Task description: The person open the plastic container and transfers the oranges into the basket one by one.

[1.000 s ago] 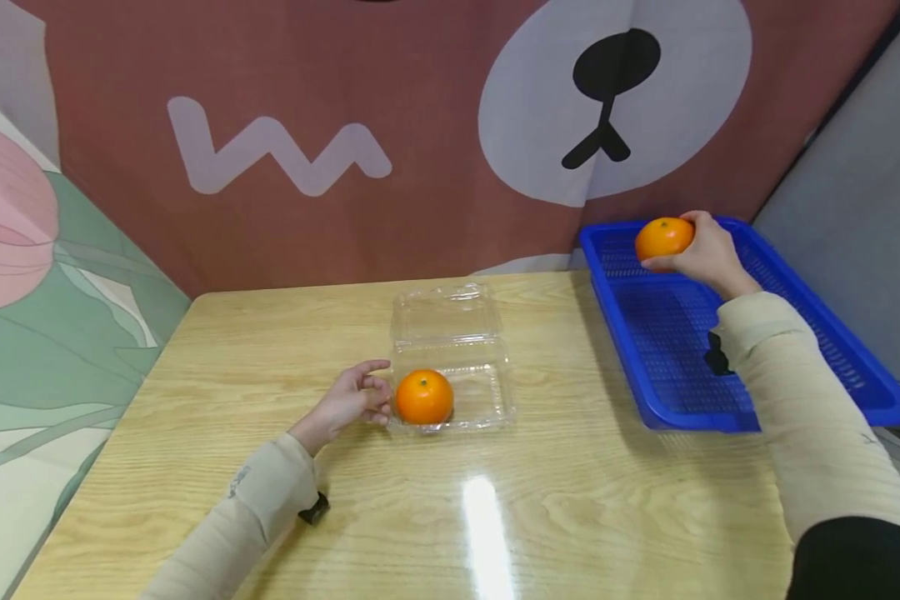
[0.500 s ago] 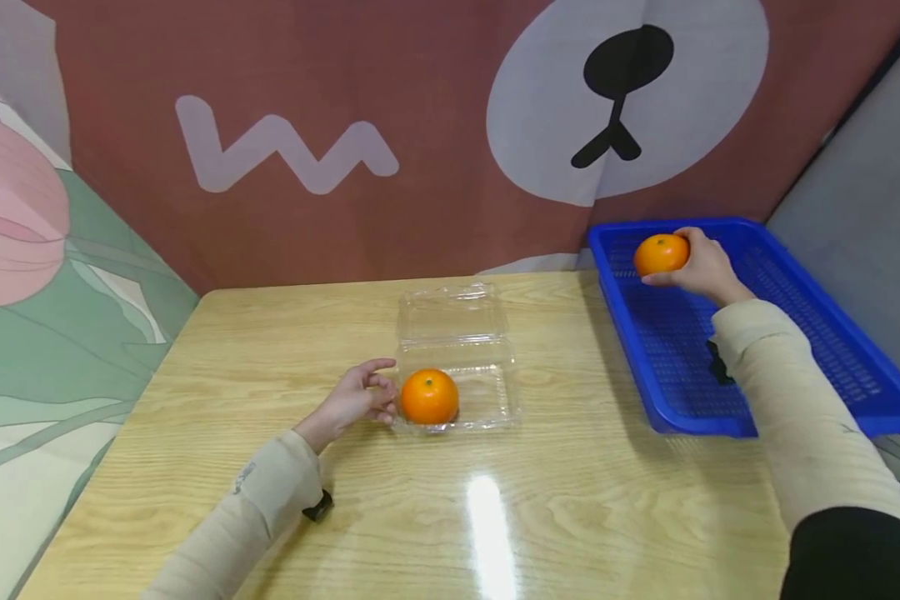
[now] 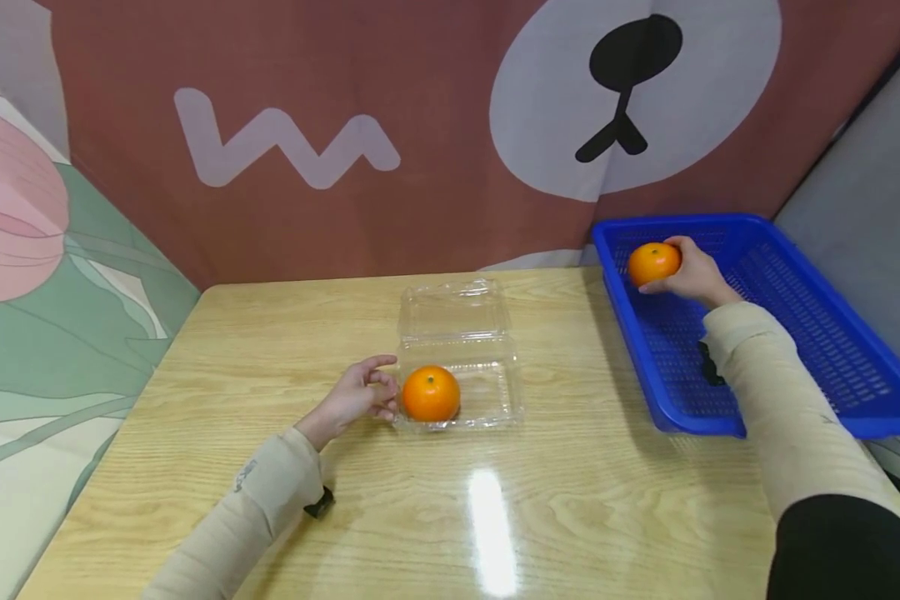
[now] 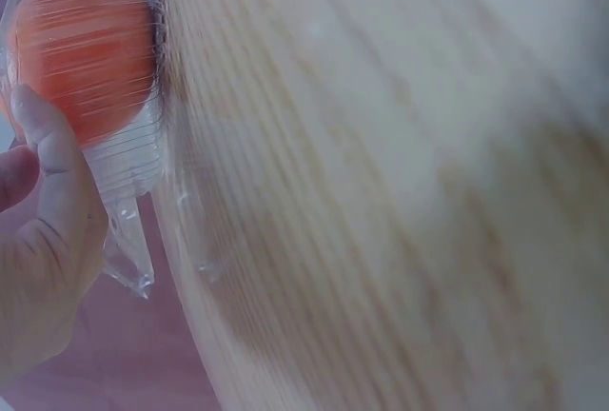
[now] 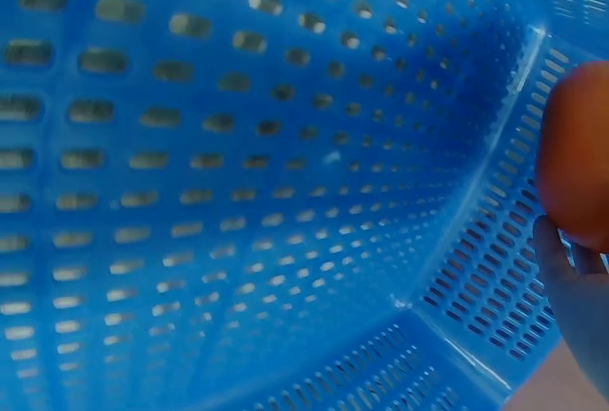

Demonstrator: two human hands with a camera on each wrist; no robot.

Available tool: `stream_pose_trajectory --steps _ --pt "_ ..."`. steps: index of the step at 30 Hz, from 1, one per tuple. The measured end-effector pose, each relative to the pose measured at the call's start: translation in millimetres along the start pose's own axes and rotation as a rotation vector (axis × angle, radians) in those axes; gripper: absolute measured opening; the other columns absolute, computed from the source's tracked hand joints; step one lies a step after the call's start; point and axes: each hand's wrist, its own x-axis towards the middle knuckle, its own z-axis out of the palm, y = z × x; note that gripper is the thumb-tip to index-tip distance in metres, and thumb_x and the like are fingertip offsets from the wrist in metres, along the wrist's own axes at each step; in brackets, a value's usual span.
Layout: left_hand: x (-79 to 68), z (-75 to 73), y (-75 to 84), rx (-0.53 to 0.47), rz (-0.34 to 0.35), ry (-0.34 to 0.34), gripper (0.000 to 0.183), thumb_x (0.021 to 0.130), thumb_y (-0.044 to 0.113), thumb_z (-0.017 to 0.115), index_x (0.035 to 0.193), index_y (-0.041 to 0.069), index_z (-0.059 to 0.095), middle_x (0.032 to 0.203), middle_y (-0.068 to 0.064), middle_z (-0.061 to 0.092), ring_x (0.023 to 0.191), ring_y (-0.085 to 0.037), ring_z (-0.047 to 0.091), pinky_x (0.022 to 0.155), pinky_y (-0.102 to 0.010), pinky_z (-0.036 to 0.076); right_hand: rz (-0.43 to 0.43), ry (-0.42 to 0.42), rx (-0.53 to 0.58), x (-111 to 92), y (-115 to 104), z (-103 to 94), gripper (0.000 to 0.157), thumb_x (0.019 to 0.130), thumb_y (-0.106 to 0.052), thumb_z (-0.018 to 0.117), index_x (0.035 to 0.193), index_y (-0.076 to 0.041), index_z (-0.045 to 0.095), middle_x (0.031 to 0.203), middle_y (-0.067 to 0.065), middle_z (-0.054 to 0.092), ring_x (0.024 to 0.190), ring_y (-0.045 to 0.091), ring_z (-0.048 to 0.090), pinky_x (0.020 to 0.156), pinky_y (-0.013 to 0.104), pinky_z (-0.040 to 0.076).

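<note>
Head view: the relation that matters is the held orange [image 3: 648, 264] against the clear container [image 3: 487, 392]. The orange sits at upper right of the frame, inside the far left corner of the blue basket [image 3: 693, 423]; the container lies lower left of it, mid-frame, lid laid back, well apart across the table [image 3: 570, 367]. Orange is round, so no long axis to line up. Right hand [image 3: 696, 273] is the one on it, coming from its right side, thumb low and fingers over the back, a firm grasp with the left face exposed. Left hand [image 3: 354, 396] is nearer the container, just left of its wall, fingers loosely bent, grasping nothing I can see. A second orange [image 3: 431, 394] sits in the container's left half. Left wrist view: that second orange shows through the ribbed plastic at upper left, one fingertip right at the wall; light contact or a hair off, can't tell. Right wrist view: perforated blue fills most of it, held orange at the right edge, fingers against its underside; can't tell if it clears the basket.
</note>
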Motion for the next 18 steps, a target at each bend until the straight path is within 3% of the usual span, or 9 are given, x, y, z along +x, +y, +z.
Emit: stream_pose_trajectory --steps 18 --pt "1.2 -0.8 0.5 -0.006 -0.003 -0.003 0.055 0.090 -0.009 0.044 0.139 -0.005 0.021 0.089 -0.009 0.048 0.064 -0.015 0.056 0.058 -0.027 0.054 -0.005 -0.089 -0.056 6.6 8.3 12.6 0.094 0.071 -0.029 0.078 0.135 0.010 0.020 0.126 0.037 0.032 0.108 0.049 0.036 0.092 0.061 0.031"
